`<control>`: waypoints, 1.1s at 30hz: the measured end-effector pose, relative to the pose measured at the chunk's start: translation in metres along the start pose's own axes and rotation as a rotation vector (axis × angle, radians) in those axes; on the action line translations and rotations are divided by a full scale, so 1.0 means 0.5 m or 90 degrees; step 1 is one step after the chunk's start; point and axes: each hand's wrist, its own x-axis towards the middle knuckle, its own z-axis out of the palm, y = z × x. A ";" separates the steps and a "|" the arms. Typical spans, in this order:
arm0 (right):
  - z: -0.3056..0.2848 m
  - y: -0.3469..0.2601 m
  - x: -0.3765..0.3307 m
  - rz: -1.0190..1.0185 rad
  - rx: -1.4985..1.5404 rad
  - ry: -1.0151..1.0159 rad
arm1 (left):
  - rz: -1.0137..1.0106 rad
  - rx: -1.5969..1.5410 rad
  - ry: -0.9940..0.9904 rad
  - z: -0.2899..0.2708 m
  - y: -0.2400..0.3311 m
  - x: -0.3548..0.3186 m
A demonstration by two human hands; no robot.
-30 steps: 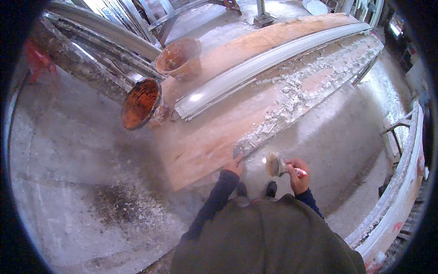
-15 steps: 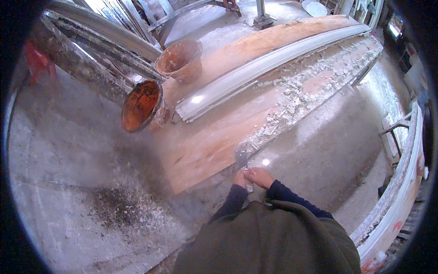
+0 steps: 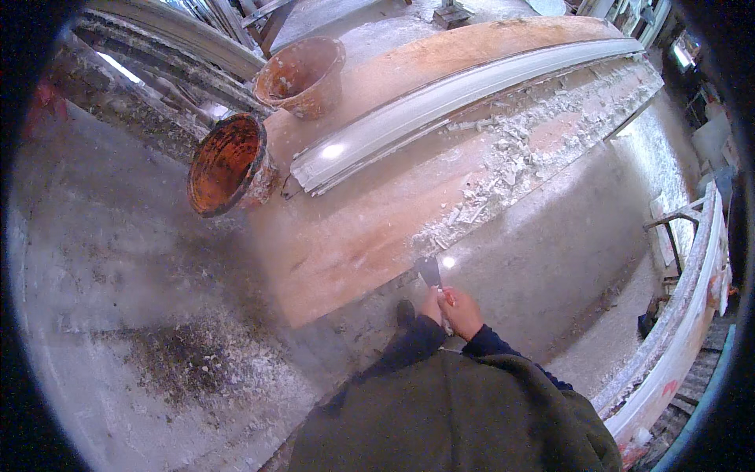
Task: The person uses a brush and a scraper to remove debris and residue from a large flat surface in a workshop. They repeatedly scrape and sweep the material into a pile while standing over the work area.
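A scraper (image 3: 429, 271) with a broad dark metal blade and a plaster-smeared handle points away from me, close to the near edge of the wooden board (image 3: 330, 275). My right hand (image 3: 464, 312) is closed around its handle. Against the handle's left side, just below the blade, my left hand (image 3: 432, 306) is also closed on it, its fingers partly hidden. White plaster scraps (image 3: 511, 169) lie in a band along the board's near edge, beyond the blade. Behind them a long white plaster moulding (image 3: 448, 110) runs along the board.
Two plaster-stained orange tubs stand at the board's left end: a tipped tub (image 3: 228, 165) and an upright tub (image 3: 300, 77). Long beams (image 3: 141, 102) lie at the upper left. A curved white piece on a frame (image 3: 684, 330) flanks me at the right. Debris (image 3: 197, 362) covers floor at the left.
The scraper and both hands have shifted slightly right, and the blade has come off the plaster scraps to beside the board's edge. My view has tilted and shifted slightly.
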 end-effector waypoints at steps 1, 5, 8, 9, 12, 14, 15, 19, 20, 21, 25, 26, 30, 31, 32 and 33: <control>0.013 0.012 0.007 0.017 0.049 0.043 | 0.018 0.028 -0.010 -0.007 -0.014 0.011; 0.001 0.020 0.027 0.136 0.055 0.006 | 0.006 0.034 0.034 0.016 -0.005 0.007; -0.037 -0.043 0.003 0.069 -0.030 -0.018 | -0.016 -0.013 0.074 0.027 0.078 0.008; -0.047 -0.061 0.001 0.063 -0.040 -0.029 | -0.004 -0.004 0.083 0.032 0.114 0.015; -0.008 -0.024 0.063 -0.106 -0.076 0.081 | 0.006 0.024 0.103 0.038 0.152 0.009; -0.040 -0.052 0.059 -0.054 -0.050 0.006 | 0.028 0.158 0.031 0.029 0.160 0.006; -0.051 -0.076 0.059 -0.029 -0.033 -0.033 | 0.037 0.230 -0.002 0.015 0.158 -0.001; -0.029 -0.021 -0.018 0.069 0.094 0.019 | -0.075 -0.119 -0.021 0.066 0.193 -0.135; -0.021 -0.008 -0.010 0.125 0.082 -0.051 | -0.098 -0.128 -0.003 0.081 0.226 -0.165; -0.012 -0.006 0.003 0.066 0.045 -0.054 | -0.119 -0.143 0.015 0.097 0.262 -0.193; -0.010 -0.057 0.045 -0.172 -0.098 -0.097 | -0.192 -0.181 0.096 0.074 0.369 -0.213; -0.041 -0.086 0.050 -0.171 -0.086 -0.149 | -0.182 -0.161 0.088 0.044 0.374 -0.206; -0.185 -0.200 0.073 -0.033 -0.017 -0.140 | -0.069 0.028 0.058 -0.100 0.363 -0.183; -0.187 -0.198 0.082 -0.082 0.040 -0.056 | -0.039 0.082 0.059 -0.128 0.357 -0.178; -0.179 -0.190 0.095 -0.132 0.097 0.026 | -0.009 0.128 0.067 -0.155 0.350 -0.174; -0.169 -0.179 0.113 -0.180 0.159 0.109 | 0.019 0.168 0.080 -0.183 0.346 -0.168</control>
